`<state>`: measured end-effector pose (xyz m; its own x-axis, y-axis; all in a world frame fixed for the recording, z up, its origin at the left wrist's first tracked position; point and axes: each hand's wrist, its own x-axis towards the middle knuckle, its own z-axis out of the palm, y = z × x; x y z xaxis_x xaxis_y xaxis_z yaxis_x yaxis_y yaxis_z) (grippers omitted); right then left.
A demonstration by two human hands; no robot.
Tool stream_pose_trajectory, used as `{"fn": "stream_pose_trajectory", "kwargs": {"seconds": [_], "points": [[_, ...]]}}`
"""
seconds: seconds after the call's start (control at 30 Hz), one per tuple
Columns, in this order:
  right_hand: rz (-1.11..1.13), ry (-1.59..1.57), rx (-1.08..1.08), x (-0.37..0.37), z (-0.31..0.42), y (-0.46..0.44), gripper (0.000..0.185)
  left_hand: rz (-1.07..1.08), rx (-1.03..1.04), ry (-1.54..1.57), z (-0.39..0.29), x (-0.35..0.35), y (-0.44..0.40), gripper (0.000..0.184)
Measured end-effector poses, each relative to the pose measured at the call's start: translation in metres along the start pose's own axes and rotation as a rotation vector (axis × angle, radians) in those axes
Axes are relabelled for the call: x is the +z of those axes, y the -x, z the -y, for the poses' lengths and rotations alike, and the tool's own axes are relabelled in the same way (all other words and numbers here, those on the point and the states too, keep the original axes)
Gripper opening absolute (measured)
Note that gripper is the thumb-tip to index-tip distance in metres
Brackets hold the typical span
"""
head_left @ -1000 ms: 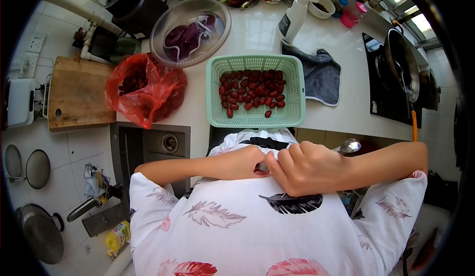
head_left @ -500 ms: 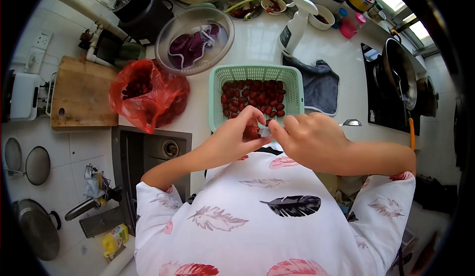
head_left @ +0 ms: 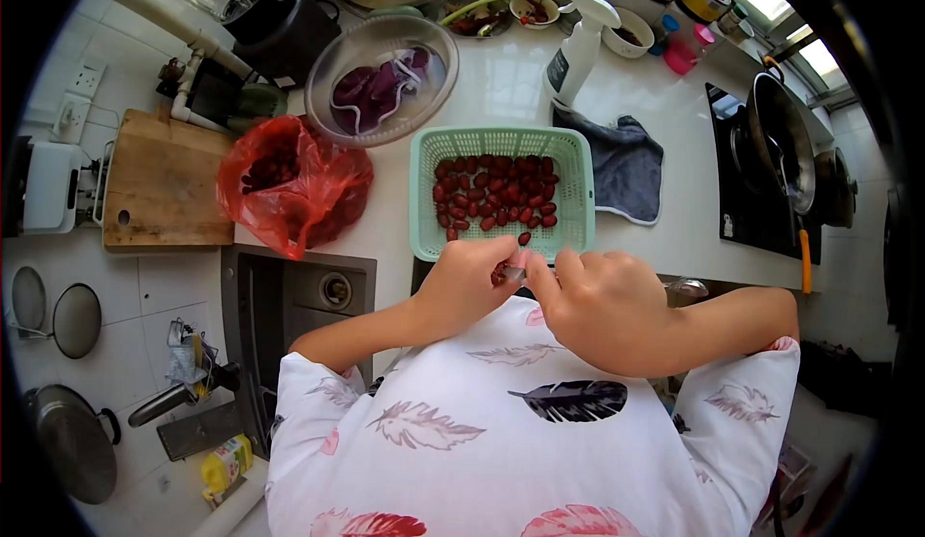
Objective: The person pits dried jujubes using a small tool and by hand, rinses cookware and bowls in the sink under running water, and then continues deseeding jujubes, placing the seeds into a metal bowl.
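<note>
My left hand [head_left: 467,275] is closed around a red date [head_left: 499,273], mostly hidden by the fingers. My right hand [head_left: 607,301] is a fist around what looks like a metal spoon. The spoon's rounded bowl [head_left: 687,288] sticks out on the wrist side, and a flat silver end touches the date between my hands. Both hands are just in front of a pale green plastic basket [head_left: 582,185]. Several red dates [head_left: 496,190] lie spread over its bottom, and a single date [head_left: 524,238] lies close to its near side.
Left of the basket are a red plastic bag [head_left: 323,200] of dates and a clear bowl [head_left: 438,104] with purple cloth. A spray bottle [head_left: 575,51] and grey cloth [head_left: 626,171] are behind and right. The sink [head_left: 279,296] is front left, the stove [head_left: 761,219] right.
Both hands have come down slightly toward my body, and the spoon's bowl has dropped with the right hand. The left fingers have closed further over the date.
</note>
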<state>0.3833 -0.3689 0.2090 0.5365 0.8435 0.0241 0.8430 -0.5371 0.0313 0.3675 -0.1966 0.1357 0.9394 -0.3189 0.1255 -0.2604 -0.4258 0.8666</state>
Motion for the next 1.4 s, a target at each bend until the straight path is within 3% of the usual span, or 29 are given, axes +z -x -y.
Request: {"fn": "stream_pose_trajectory", "kwargs": {"seconds": [0.1, 0.23, 0.4, 0.5, 0.6, 0.63, 0.7, 0.77, 0.83, 0.9, 0.97, 1.1, 1.2, 1.4], "points": [[0.035, 0.005, -0.038, -0.008, 0.001, 0.001, 0.014, 0.147, -0.061, 0.085, -0.008, -0.009, -0.004, 0.021], [-0.011, -0.038, -0.024, -0.037, 0.003, 0.006, 0.013, 0.092, -0.22, 0.059, -0.006, -0.024, -0.01, 0.029], [-0.07, -0.099, 0.049, -0.045, -0.002, 0.009, 0.011, 0.043, -0.181, 0.266, -0.021, -0.031, -0.007, 0.036], [-0.137, -0.165, 0.125, -0.047, -0.005, 0.009, 0.011, 0.078, -0.191, 0.247, -0.022, -0.035, -0.006, 0.03], [-0.144, -0.307, 0.173, -0.044, -0.007, 0.007, 0.014, 0.119, -0.151, 0.275, -0.029, -0.038, -0.005, 0.021], [-0.189, -0.458, 0.229, -0.041, -0.009, 0.004, 0.016, 0.156, -0.16, 0.387, -0.029, -0.036, -0.002, 0.033], [-0.259, -0.825, 0.366, -0.036, -0.013, -0.002, 0.017, 0.063, 0.105, 0.565, -0.02, -0.027, 0.003, 0.036], [-0.299, -0.954, 0.485, -0.034, -0.013, -0.006, 0.019, 0.07, 0.134, 0.6, -0.02, -0.028, 0.006, 0.037], [-0.298, -1.069, 0.467, -0.023, -0.013, -0.005, 0.02, 0.071, 0.161, 0.63, -0.021, -0.033, 0.004, 0.038], [-0.311, -1.272, 0.434, -0.016, -0.01, -0.004, 0.024, 0.007, 0.324, 0.396, -0.027, -0.043, -0.002, 0.04], [-0.383, -1.369, 0.371, -0.009, -0.005, -0.004, 0.026, -0.11, 0.291, 0.444, -0.03, -0.043, -0.001, 0.04], [-0.499, -1.308, 0.29, -0.007, 0.004, -0.01, 0.032, -0.203, 0.336, 0.481, -0.034, -0.042, -0.003, 0.041], [-0.63, -1.201, 0.273, -0.003, 0.005, -0.011, 0.04, -0.274, 0.354, 0.236, -0.038, -0.042, -0.003, 0.042], [-0.679, -1.139, 0.273, 0.003, 0.007, -0.01, 0.036, -0.22, 0.285, 0.217, -0.052, -0.045, -0.001, 0.042]]}}
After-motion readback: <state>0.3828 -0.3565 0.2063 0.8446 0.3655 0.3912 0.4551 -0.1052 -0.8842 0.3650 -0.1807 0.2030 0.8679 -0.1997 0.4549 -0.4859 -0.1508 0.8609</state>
